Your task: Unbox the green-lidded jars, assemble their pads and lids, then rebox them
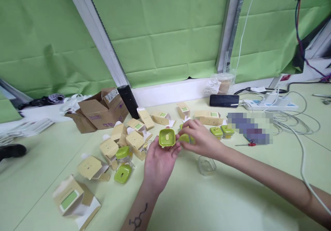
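My left hand holds a green square lid at its fingertips, palm up. My right hand reaches in from the right, fingers curled over another green-lidded piece right beside the lid. A clear glass jar without a lid stands on the pale green table just below my right wrist. Two small jars with green lids sit behind my right hand.
Several small tan cartons lie scattered to the left, with a lidded jar and a loose green lid. A brown cardboard box and black cylinder stand at the back left. A phone, power strip and cables lie right.
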A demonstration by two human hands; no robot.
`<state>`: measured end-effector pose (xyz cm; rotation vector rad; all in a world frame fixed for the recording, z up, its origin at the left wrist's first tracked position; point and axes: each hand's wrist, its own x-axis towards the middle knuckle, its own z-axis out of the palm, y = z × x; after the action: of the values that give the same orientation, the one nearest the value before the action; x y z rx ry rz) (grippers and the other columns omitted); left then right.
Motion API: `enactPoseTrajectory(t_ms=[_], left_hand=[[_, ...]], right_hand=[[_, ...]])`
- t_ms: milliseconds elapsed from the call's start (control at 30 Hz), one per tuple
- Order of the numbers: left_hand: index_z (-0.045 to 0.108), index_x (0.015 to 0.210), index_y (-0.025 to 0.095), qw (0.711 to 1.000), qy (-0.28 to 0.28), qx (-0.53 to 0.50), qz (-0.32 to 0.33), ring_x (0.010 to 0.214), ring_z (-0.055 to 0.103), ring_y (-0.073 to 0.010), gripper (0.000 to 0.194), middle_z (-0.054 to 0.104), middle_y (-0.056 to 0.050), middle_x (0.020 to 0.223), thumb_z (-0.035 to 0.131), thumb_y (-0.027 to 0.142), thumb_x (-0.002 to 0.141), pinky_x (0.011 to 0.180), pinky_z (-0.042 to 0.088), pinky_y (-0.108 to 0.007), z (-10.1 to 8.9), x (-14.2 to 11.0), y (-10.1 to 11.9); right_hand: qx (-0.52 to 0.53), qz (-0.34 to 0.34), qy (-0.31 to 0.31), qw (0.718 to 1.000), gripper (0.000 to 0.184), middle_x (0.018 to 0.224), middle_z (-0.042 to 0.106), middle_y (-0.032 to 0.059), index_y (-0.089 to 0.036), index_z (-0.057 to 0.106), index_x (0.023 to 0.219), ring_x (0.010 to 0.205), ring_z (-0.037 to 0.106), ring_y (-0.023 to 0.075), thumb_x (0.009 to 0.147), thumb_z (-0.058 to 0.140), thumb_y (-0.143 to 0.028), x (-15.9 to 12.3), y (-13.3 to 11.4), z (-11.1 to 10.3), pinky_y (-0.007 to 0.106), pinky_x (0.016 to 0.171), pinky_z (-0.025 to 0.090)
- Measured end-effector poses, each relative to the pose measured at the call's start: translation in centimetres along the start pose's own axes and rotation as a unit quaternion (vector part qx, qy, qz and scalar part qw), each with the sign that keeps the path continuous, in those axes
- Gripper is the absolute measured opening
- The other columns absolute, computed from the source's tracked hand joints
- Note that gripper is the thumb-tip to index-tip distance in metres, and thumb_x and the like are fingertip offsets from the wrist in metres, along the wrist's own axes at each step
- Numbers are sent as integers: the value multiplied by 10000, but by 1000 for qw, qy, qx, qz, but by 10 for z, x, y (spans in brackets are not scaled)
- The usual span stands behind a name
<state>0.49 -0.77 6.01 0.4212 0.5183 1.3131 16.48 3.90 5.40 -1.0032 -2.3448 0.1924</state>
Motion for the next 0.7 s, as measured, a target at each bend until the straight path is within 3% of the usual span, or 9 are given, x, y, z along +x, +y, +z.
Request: enactPoseTrajectory(t_ms=[100, 233, 300, 400, 467, 567, 700], left_hand=[[596, 1023, 121, 999, 26, -11, 17, 712, 642, -161, 275, 671, -124, 892, 390, 276, 930, 696, 533, -286, 1, 0, 6], [598, 960, 115, 1000, 15, 0, 15, 645, 626, -160, 244, 663, -96, 794, 406, 262, 926, 671, 532, -304, -3, 0, 1], [588, 953, 124, 1000, 1, 12, 19, 642, 627, -169, 229, 660, -90, 804, 438, 292, 915, 651, 528, -308, -5, 0, -2], [563, 1013, 164, 998, -8, 38, 40, 671, 638, -175, 202, 662, -74, 861, 518, 308, 879, 655, 519, -299, -8, 2, -5], [556, 1048, 182, 997, -3, 61, 52, 701, 638, -166, 219, 659, -67, 912, 556, 295, 861, 706, 511, -299, -10, 3, -9], [579, 1051, 169, 995, -5, 100, 20, 730, 616, -150, 233, 645, -70, 951, 559, 300, 859, 765, 492, -303, -13, 5, -22], [600, 1057, 145, 983, -62, 147, -88, 736, 588, -149, 284, 635, -83, 953, 565, 335, 850, 724, 477, -289, -16, 2, -40]], right_hand=[[-46, -49, -50, 996, 207, 992, 609, 131, -154, 665, 859, 970, 506, 297, 733, 684, -317, 17, 2, 35, 455, 850, 410], [-36, -72, -70, 994, 117, 914, 646, 111, -175, 638, 791, 964, 524, 291, 701, 687, -231, 16, -2, 61, 428, 814, 420], [-23, -62, -59, 996, 177, 935, 644, 101, -180, 597, 826, 956, 540, 283, 686, 692, -232, 7, -2, 55, 417, 804, 435], [14, -21, -23, 999, 245, 936, 621, 79, -183, 483, 952, 847, 591, 215, 765, 628, -246, -14, 4, 26, 349, 722, 493], [115, 28, 32, 992, 220, 901, 606, 46, -212, 404, 993, 797, 616, 173, 841, 560, -244, -28, 10, 3, 291, 672, 522], [244, 52, 104, 963, 307, 996, 608, 45, -258, 386, 1017, 933, 626, 194, 821, 622, -250, -47, 14, -22, 311, 758, 537], [246, 9, 35, 969, 382, 1119, 615, 54, -289, 436, 1108, 1067, 598, 217, 803, 653, -214, -62, 5, -28, 361, 877, 518]])
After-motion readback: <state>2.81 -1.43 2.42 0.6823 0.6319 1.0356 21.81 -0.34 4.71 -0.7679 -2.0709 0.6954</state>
